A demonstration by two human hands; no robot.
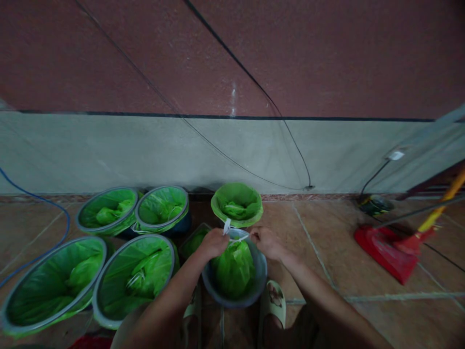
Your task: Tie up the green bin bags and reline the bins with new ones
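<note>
In the head view a green plastic bag (234,271) stands gathered at its neck inside a grey bin (262,286) between my feet. A white tie runs across the bag's neck. My left hand (215,242) is closed on one end of the tie, with a white loop sticking up above the fingers. My right hand (267,241) is closed on the other end, so the tie stretches between both hands. Just behind stands a small bin lined with a green bag (236,211). What the bag contains cannot be made out.
Several green-lined bins (136,276) stand on the left, and a small green-lined container (194,242) sits beside my left wrist. A blue hose (68,218) curves along the far left. On the right are a red dustpan (388,249) and a yellow handle (436,213). Cables hang along the wall (145,155).
</note>
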